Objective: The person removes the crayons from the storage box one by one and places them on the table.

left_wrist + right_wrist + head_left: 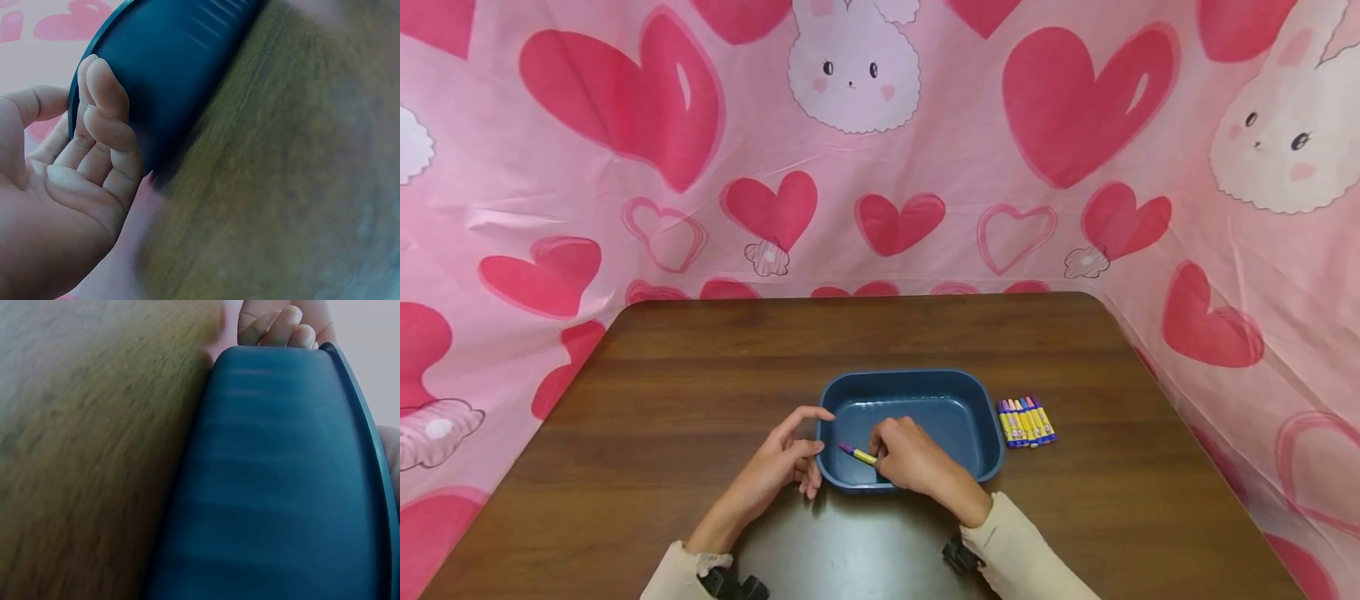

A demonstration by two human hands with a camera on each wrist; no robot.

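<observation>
A dark blue rectangular tray (917, 379) sits on the table. My left hand (786, 458) is at its left end, index finger reaching over the rim and thumb against the edge. In the left wrist view, the lower fingers of that hand (81, 162) curl along the tray's outer wall (169, 69). Over the tray's front part, my right hand (913, 454) pinches a crayon (859, 454) with a purple tip and yellow wrapper, which points left inside the tray. The crayon's other end is hidden by the fingers.
Several yellow-wrapped crayons (1027, 422) lie side by side in a row just right of the tray. The brown wooden table (700, 367) extends around them. Pink cloth (827, 225) printed with hearts and rabbits hangs behind and at the sides.
</observation>
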